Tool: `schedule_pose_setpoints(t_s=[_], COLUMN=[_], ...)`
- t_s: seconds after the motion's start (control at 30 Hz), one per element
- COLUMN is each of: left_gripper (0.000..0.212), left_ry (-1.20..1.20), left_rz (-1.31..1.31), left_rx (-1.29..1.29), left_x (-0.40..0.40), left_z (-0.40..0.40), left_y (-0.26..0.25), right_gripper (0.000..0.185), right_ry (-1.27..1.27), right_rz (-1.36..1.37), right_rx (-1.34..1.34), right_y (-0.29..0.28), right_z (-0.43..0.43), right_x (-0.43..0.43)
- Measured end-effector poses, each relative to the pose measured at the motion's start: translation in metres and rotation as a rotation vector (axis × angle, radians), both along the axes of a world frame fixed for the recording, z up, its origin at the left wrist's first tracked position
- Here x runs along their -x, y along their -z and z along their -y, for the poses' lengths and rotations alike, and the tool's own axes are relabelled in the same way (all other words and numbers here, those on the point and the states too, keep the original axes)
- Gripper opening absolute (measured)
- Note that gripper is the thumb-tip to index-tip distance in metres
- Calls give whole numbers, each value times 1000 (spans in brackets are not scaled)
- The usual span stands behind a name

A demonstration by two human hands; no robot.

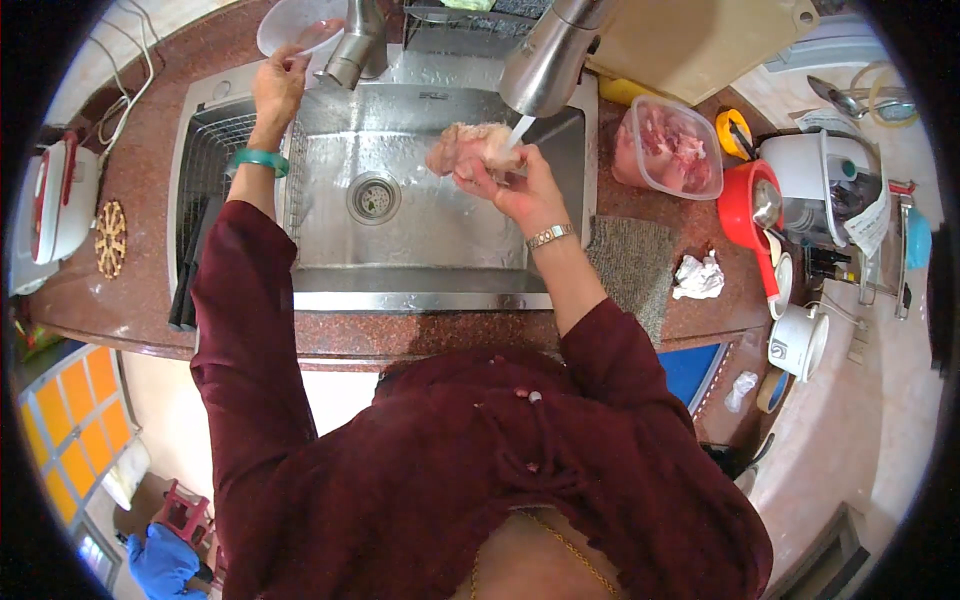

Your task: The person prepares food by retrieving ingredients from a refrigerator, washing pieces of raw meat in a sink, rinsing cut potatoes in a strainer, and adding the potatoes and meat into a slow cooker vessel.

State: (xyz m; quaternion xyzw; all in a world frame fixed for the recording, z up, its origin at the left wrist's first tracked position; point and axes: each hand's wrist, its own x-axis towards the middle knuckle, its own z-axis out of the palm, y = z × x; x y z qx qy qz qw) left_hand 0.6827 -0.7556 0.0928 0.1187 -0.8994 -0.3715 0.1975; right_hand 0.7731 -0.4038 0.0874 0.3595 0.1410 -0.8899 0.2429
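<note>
My right hand (517, 187) holds a piece of raw meat (476, 146) over the stainless steel sink (442, 225), under water running from the faucet (544, 75). At the back left, my left hand (279, 82) grips the near rim of a translucent plastic bowl (281, 22) with pinkish pieces in it. A second metal spout (356, 56) stands just right of that bowl. On the counter right of the sink, a clear plastic container (664, 150) holds more raw meat.
A wire rack (296, 180) and dark-handled tools (187, 277) line the sink's left side. Rightward lie a grey cloth (630, 255), a crumpled white tissue (699, 276), a red ladle-like pan (742, 206) and yellow tape (733, 133). A cutting board (690, 45) leans at the back right.
</note>
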Motion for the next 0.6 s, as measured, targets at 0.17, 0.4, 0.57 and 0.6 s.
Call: schedule_pose_setpoints(t_s=[0.17,0.4,0.57,0.6], left_gripper=[26,23,20,18], left_ry=[-142,-192,-196,-179], left_rz=[-57,-106,-40,-43], left_rx=[28,-82,-84,-126], left_x=[-34,-142,-207,-217], left_z=[8,27,11,5], left_y=[-12,-20,-24,-26], right_gripper=[49,44,41,39], right_ry=[3,11,-5,-29], right_rz=[-31,-1,-90,-121], right_rx=[24,21,-22,-128], right_y=[13,32,26,18], right_z=[0,-30,-48,-46], right_x=[-1,-15,-30,-34])
